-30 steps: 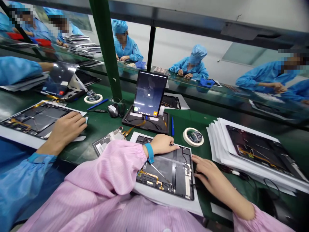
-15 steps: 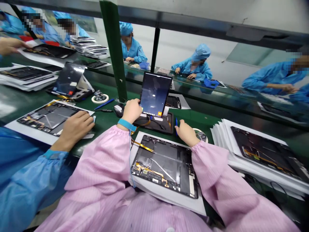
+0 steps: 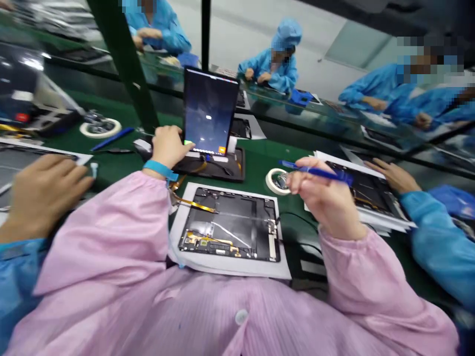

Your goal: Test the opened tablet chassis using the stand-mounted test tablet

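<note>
My right hand (image 3: 326, 198) is raised to the right of an opened tablet shell, its fingers closed on a slim blue pen-like tool (image 3: 322, 172). The tool lies nearly level and is blurred at its right end. My left hand (image 3: 166, 146), with a blue wrist strap (image 3: 160, 169), is at the lower left corner of a lit upright screen (image 3: 210, 111). Its thumb stretches to the screen's edge and the other fingers bend downward, partly hidden. The screen stands in a black tray (image 3: 237, 165). Below, the tablet shell (image 3: 237, 222) lies on white paper (image 3: 274, 269), a gold ribbon cable at its upper left.
A tape roll (image 3: 276, 182) sits beyond the shell. At right, a co-worker's hand (image 3: 397, 175) touches a shell on stacked paper (image 3: 386, 222). Another co-worker's hand (image 3: 48, 193) rests at left. A second tape roll (image 3: 100, 128) and blue tool (image 3: 112, 139) lie near a green post (image 3: 122, 59).
My right hand has lifted the blue tool off the table area and moved right. My left hand stays by the screen. The view has shifted, and a co-worker's hand now appears at right.
</note>
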Tool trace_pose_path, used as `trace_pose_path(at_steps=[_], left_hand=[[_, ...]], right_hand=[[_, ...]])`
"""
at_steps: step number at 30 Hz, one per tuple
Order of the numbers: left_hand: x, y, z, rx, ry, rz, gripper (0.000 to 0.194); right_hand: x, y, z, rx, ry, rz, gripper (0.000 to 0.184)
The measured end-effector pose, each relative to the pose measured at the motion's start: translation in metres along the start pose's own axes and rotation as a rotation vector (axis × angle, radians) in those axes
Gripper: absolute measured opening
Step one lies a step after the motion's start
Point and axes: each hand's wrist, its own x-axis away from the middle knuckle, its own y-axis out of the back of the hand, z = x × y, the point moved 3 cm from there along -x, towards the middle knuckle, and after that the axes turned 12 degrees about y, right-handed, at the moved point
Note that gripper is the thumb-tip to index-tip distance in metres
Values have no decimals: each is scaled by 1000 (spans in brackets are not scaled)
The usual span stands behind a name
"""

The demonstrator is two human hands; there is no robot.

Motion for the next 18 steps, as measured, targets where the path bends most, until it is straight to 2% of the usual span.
trace_pose_path(at_steps=[2,3,4,6,8,10,12,15,18], left_hand=[[21,5,-20,50,-125,59,52],[36,6,-31,82,-204,139,44],[52,4,-44,108,-293,268,37],[85,-3,-64,100,-377,489,28],[112,-13,-76,17,-422,623,27],[128,-25,-81,-82,-464,671,30],[134,-34,-80,-159,-501,685,34],[135,-43,-76,-219,-515,699,35],[133,-46,-73,-231,-505,702,36]], right_hand=[[26,5,-15,66,-22,-91,25],[38,9,-27,89,-55,-135,26],[48,13,-41,109,-96,-161,31],[62,18,-66,151,-148,-148,38],[69,21,-83,227,-135,-82,39],[73,23,-92,329,-95,-58,35],[77,25,-94,414,-76,-112,24],[84,27,-92,436,-57,-218,17],[91,26,-87,454,-59,-250,12]])
